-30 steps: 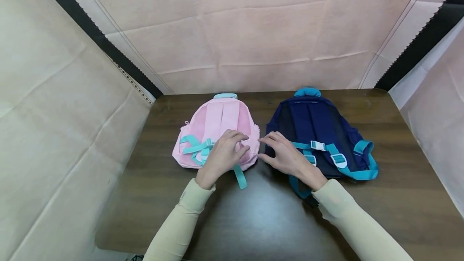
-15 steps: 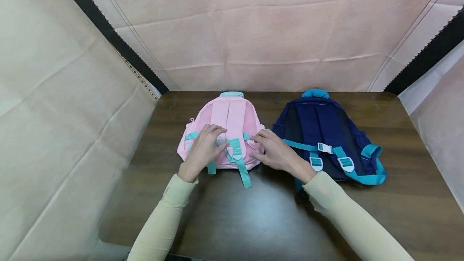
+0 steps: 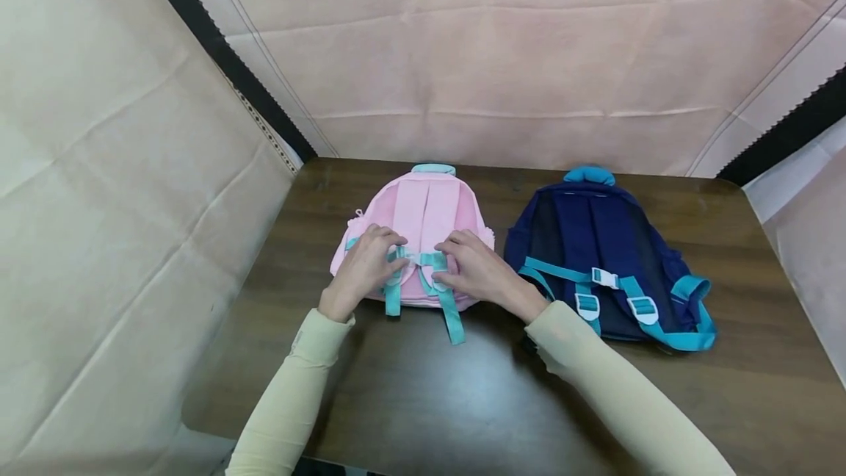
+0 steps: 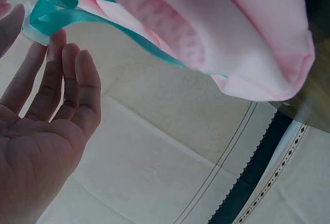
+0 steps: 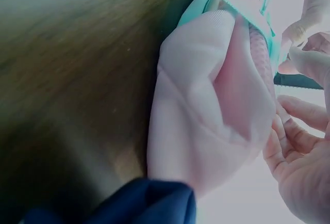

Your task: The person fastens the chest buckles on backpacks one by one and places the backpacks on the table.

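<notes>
A pink child's backpack (image 3: 423,204) lies back-panel up, its teal straps (image 3: 450,314) trailing over the lower edge. My left hand (image 3: 363,263) is at the strap on its left side; in the left wrist view its fairly straight fingers touch a white plastic buckle (image 4: 37,30) on the teal webbing. From the right, my right hand (image 3: 479,267) reaches over the lower back panel beside the other strap, thumb and forefinger apart. The right wrist view shows its fingertips (image 5: 281,126) close along the pink side. Between both hands a pale chest-strap clip (image 3: 415,259) joins the straps.
A navy backpack (image 3: 595,241) with bright blue straps and white buckles lies to the right, near my right forearm. Both packs are on a dark wooden table (image 3: 423,402). Pale fabric walls (image 3: 463,79) stand behind and at the sides.
My left hand has gone from the middle of the pink backpack to its left strap. My right hand has moved left onto the pack. The tangled teal straps now hang apart.
</notes>
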A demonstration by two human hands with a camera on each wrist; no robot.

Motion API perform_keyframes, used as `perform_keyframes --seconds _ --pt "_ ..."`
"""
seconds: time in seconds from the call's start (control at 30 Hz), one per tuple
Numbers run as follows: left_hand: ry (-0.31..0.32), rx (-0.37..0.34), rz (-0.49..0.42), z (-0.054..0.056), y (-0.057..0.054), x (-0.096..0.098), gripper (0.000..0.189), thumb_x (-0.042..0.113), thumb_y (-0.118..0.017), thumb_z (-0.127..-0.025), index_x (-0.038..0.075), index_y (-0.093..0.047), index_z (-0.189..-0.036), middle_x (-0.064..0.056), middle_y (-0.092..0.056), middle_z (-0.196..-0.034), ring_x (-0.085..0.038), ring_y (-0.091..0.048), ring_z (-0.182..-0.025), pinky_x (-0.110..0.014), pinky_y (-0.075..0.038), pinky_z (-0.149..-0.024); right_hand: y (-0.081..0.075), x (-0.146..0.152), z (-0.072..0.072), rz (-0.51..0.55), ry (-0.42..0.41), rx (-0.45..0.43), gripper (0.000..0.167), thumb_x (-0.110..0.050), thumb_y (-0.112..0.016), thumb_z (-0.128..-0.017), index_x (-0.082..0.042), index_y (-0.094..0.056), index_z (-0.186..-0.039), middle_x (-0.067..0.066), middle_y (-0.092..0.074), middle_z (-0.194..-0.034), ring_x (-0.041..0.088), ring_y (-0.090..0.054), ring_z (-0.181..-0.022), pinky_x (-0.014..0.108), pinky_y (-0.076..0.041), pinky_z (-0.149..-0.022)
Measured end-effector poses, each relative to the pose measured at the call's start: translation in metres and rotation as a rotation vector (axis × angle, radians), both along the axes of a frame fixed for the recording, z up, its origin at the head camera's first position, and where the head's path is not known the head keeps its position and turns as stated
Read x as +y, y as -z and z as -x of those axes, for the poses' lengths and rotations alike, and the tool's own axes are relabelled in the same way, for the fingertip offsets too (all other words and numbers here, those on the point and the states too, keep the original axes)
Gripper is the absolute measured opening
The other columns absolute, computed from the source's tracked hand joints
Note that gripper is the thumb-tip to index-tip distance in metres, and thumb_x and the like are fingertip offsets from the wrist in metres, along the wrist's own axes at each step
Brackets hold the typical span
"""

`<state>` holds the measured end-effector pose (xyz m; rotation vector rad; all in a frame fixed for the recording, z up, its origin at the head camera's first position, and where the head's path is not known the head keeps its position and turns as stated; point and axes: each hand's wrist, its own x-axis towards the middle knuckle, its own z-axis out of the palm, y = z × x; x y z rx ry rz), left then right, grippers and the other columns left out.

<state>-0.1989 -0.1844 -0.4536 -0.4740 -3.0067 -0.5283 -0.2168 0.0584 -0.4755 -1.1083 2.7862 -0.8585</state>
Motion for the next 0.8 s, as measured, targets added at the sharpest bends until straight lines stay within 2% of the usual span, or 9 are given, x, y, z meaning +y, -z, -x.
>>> perform_keyframes --seconds 0.33,0.37,0.53,0.57,0.6,0.8 --pt "0.011 -0.032 -0.006 0.002 0.0 -0.007 0.036 0.016 -0.089 -0.092 0.002 -0.08 -0.124 -0.015 -0.078 -0.121 -0.03 -0.066 -0.112 -0.043 -0.063 -0.098 0.001 -0.023 0.013 -0.039 0.007 -0.044 0.047 -0.028 -0.085 -0.097 -0.002 -0.076 -0.134 0.015 -0.074 -0.13 0.027 -0.062 -0.115 0.039 -0.06 -0.101" --pt "0.024 -0.027 -0.022 0.009 0.013 -0.013 0.037 0.021 -0.089 -0.093 0.005 -0.08 -0.125 -0.013 -0.077 -0.121 -0.028 -0.065 -0.112 -0.04 -0.062 -0.097 0.001 -0.025 0.014 -0.038 0.008 -0.049 0.046 -0.027 -0.085 -0.097 -0.002 -0.076 -0.134 0.015 -0.074 -0.13 0.027 -0.061 -0.114 0.039 -0.059 -0.1" --pt "0.008 -0.035 -0.021 0.009 0.015 -0.015 0.035 0.022 -0.088 -0.094 0.006 -0.081 -0.124 -0.011 -0.075 -0.116 -0.027 -0.064 -0.11 -0.04 -0.061 -0.094 0.004 -0.036 0.018 -0.037 0.003 -0.079 0.041 -0.023 -0.085 -0.096 0.0 -0.078 -0.13 0.015 -0.075 -0.124 0.026 -0.06 -0.108 0.036 -0.057 -0.093" --pt "0.004 -0.032 -0.02 0.008 0.015 -0.014 0.034 0.022 -0.088 -0.094 0.006 -0.081 -0.124 -0.011 -0.074 -0.116 -0.027 -0.063 -0.11 -0.04 -0.061 -0.094 0.005 -0.038 0.018 -0.04 0.004 -0.087 0.041 -0.022 -0.085 -0.095 0.0 -0.078 -0.129 0.015 -0.075 -0.123 0.026 -0.06 -0.107 0.035 -0.057 -0.092" --pt "-0.013 -0.038 -0.009 0.001 0.003 -0.008 0.032 0.016 -0.088 -0.093 0.004 -0.081 -0.122 -0.013 -0.074 -0.115 -0.029 -0.063 -0.109 -0.043 -0.061 -0.095 0.006 -0.039 0.018 -0.044 0.006 -0.093 0.04 -0.021 -0.085 -0.095 -0.001 -0.078 -0.129 0.015 -0.075 -0.122 0.026 -0.06 -0.106 0.034 -0.057 -0.091" --pt "-0.011 0.004 -0.038 0.0 0.004 -0.008 0.03 0.014 -0.089 -0.092 0.003 -0.082 -0.119 -0.012 -0.076 -0.11 -0.029 -0.064 -0.107 -0.043 -0.06 -0.092 0.009 -0.045 0.018 -0.059 0.02 -0.132 0.038 -0.019 -0.085 -0.096 -0.002 -0.079 -0.129 0.014 -0.074 -0.121 0.025 -0.06 -0.104 0.034 -0.057 -0.089"
